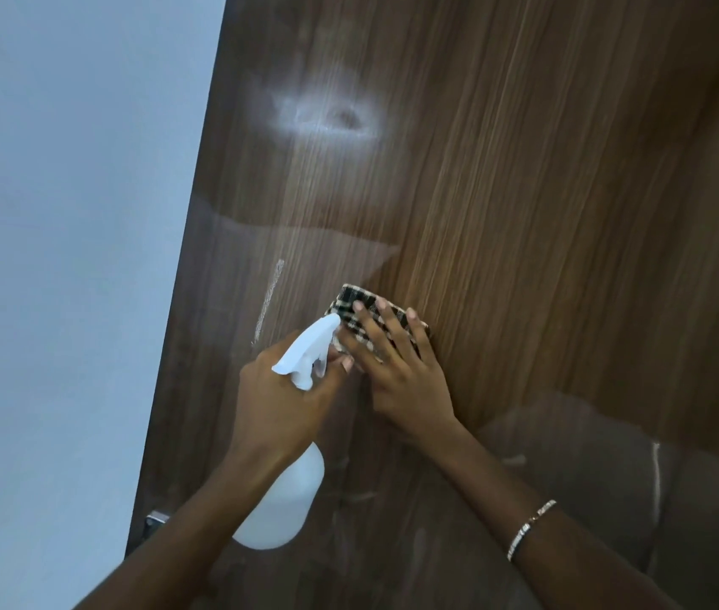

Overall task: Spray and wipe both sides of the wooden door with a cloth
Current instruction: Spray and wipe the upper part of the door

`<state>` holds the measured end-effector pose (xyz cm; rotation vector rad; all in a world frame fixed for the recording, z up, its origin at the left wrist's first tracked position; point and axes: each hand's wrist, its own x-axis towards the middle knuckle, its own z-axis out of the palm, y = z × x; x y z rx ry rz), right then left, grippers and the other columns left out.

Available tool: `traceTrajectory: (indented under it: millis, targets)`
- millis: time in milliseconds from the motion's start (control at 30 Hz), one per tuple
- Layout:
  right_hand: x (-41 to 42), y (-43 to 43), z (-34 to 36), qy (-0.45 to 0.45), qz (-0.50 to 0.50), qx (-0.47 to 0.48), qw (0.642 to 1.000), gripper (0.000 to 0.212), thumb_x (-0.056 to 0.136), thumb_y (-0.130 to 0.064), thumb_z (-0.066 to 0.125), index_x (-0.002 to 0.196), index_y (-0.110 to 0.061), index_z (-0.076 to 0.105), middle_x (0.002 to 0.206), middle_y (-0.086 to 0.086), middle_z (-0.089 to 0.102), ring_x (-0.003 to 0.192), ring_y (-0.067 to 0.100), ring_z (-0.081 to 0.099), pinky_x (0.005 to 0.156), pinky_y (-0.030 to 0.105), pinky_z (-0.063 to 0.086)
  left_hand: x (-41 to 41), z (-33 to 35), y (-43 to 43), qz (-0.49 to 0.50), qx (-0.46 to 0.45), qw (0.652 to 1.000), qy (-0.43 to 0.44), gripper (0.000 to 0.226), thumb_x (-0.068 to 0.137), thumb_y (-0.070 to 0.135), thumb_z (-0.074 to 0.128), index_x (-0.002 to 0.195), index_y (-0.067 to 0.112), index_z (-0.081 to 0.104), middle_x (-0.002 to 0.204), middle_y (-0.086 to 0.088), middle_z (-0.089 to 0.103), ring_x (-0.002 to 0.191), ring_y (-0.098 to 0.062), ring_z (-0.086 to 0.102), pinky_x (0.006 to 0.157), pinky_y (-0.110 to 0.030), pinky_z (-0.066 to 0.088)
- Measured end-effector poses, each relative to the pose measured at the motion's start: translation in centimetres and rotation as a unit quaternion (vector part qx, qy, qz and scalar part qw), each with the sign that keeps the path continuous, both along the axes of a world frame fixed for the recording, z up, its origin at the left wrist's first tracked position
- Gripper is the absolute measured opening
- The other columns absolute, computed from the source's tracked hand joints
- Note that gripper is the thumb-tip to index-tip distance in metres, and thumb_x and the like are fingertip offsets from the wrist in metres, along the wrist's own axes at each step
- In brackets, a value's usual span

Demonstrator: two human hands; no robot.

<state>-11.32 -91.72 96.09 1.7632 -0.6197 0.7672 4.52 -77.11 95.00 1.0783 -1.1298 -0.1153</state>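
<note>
Gripped the white spray bottle [287, 499] by its neck in the left hand [278, 402], fingers curled round it under the trigger head, nozzle aimed up the wooden door [525, 191]. Pressed the folded checked cloth [357, 301] flat against the door face with the right hand [401, 376], fingers straight and spread over the fabric, not curled round it. Found the cloth near mid-panel, close by the nozzle tip in this view; could not tell whether touching. Found it also below a misty spray patch [326, 118] and right of a thin white streak [267, 301]. Noted a pale wall [62, 213] left of the door edge, a metal fitting [156, 519] low on that edge, and a bracelet [531, 528] on the right wrist.

Judged the step in hand as wiping the sprayed face. Saw nothing of the far side, so probably less than half done.

Called for the following, by this reading:
- Flat, even palm pressure, with the cloth folded to avoid bunching under the fingertips.
- Long strokes along the vertical grain, overlapped, carried up through the spray patch before drying.
- A pass leftward over the white streak and out to the door edge.
- Nozzle turned clear of the wiping hand, trigger finger relaxed, to avoid wetting the cloth hand or the wall.
- A fresh fold once damp.
</note>
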Motion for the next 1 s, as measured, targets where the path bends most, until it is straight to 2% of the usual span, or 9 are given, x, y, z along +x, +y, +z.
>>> traceTrajectory:
  millis: [133, 300, 400, 467, 567, 633, 733, 867, 1000]
  targets:
    - [-0.2, 0.5, 3.2, 0.006, -0.003, 0.0, 1.0, 0.064, 0.101, -0.027, 0.051, 0.162, -0.025, 0.033, 0.169, 0.01, 0.025, 0.157, 0.033, 0.018, 0.126, 0.058, 0.015, 0.9, 0.5, 0.0, 0.014, -0.004, 1.0, 0.004, 0.042, 0.082, 0.031, 0.076, 0.119, 0.016, 0.065, 0.107, 0.004, 0.068, 0.08, -0.007, 0.058, 0.07, -0.003, 0.04]
    - [0.3, 1.0, 11.0, -0.173, -0.018, 0.004, 0.985, 0.056, 0.11, -0.028, 0.038, 0.164, -0.028, 0.023, 0.173, 0.006, 0.013, 0.16, 0.03, 0.005, 0.127, 0.057, 0.008, 1.5, 0.5, -0.2, 0.021, -0.001, 1.0, 0.018, 0.04, 0.082, 0.028, 0.075, 0.117, 0.015, 0.061, 0.103, 0.011, 0.056, 0.08, -0.004, 0.054, 0.066, 0.003, 0.034]
    - [1.9, 0.9, 10.0, -0.22, -0.014, -0.01, 0.975, 0.056, 0.111, -0.026, 0.038, 0.164, -0.026, 0.023, 0.172, 0.007, 0.013, 0.159, 0.031, 0.005, 0.127, 0.056, 0.008, 1.7, 0.3, -0.5, 0.015, 0.007, 1.0, 0.017, 0.038, 0.082, 0.028, 0.075, 0.116, 0.015, 0.061, 0.102, 0.01, 0.057, 0.077, -0.003, 0.054, 0.067, 0.003, 0.033]
    - [2.5, 0.4, 6.4, -0.159, -0.001, 0.0, 0.987, 0.057, 0.109, -0.027, 0.038, 0.164, -0.023, 0.025, 0.171, 0.01, 0.016, 0.159, 0.034, 0.008, 0.127, 0.057, 0.008, 1.7, 0.3, -0.5, 0.015, 0.002, 1.0, 0.004, 0.037, 0.083, 0.028, 0.075, 0.116, 0.015, 0.063, 0.101, 0.007, 0.062, 0.076, -0.003, 0.056, 0.068, -0.001, 0.037]
    - [1.7, 0.1, 0.6, 0.026, 0.0, 0.007, 1.0, 0.063, 0.101, -0.027, 0.048, 0.162, -0.022, 0.032, 0.169, 0.012, 0.023, 0.158, 0.036, 0.016, 0.126, 0.058, 0.015, 2.0, 0.3, -0.3, 0.008, 0.008, 1.0, 0.0, 0.04, 0.083, 0.03, 0.075, 0.118, 0.014, 0.065, 0.102, 0.005, 0.066, 0.077, -0.007, 0.058, 0.069, -0.006, 0.041]
    - [0.9, 0.3, 0.7, 0.064, -0.009, -0.002, 0.998, 0.062, 0.1, -0.026, 0.046, 0.161, -0.024, 0.034, 0.169, 0.01, 0.024, 0.157, 0.033, 0.018, 0.125, 0.058, 0.018, 2.3, 0.4, -0.2, 0.004, 0.014, 1.0, 0.003, 0.032, 0.084, 0.029, 0.075, 0.112, 0.019, 0.063, 0.097, 0.009, 0.061, 0.072, -0.005, 0.058, 0.066, -0.003, 0.039]
    - [0.3, 1.0, 5.4, -0.053, -0.015, 0.0, 0.999, 0.06, 0.1, -0.023, 0.043, 0.16, -0.024, 0.038, 0.168, 0.009, 0.029, 0.157, 0.033, 0.018, 0.126, 0.057, 0.014, 3.0, 0.4, -0.3, 0.003, 0.017, 1.0, 0.008, 0.026, 0.085, 0.026, 0.074, 0.105, 0.024, 0.057, 0.096, 0.009, 0.059, 0.069, -0.001, 0.056, 0.062, 0.002, 0.035]
    - [0.0, 1.4, 11.0, -0.218, -0.034, -0.021, 0.975, 0.054, 0.11, -0.026, 0.037, 0.163, -0.027, 0.026, 0.172, 0.005, 0.018, 0.159, 0.03, 0.01, 0.127, 0.055, 0.009, 4.0, 0.2, -0.7, 0.006, 0.032, 0.999, 0.021, 0.041, 0.084, 0.027, 0.074, 0.12, 0.01, 0.062, 0.107, 0.003, 0.063, 0.084, -0.011, 0.058, 0.075, -0.008, 0.044]
    - [2.8, 0.9, 7.6, -0.221, -0.013, -0.013, 0.975, 0.059, 0.107, -0.021, 0.043, 0.164, -0.025, 0.026, 0.172, 0.008, 0.016, 0.159, 0.034, 0.008, 0.127, 0.058, 0.009, 4.6, 0.2, -0.8, 0.014, 0.026, 0.999, 0.034, 0.043, 0.083, 0.026, 0.075, 0.121, 0.01, 0.061, 0.115, -0.007, 0.067, 0.086, -0.015, 0.059, 0.085, -0.029, 0.051]
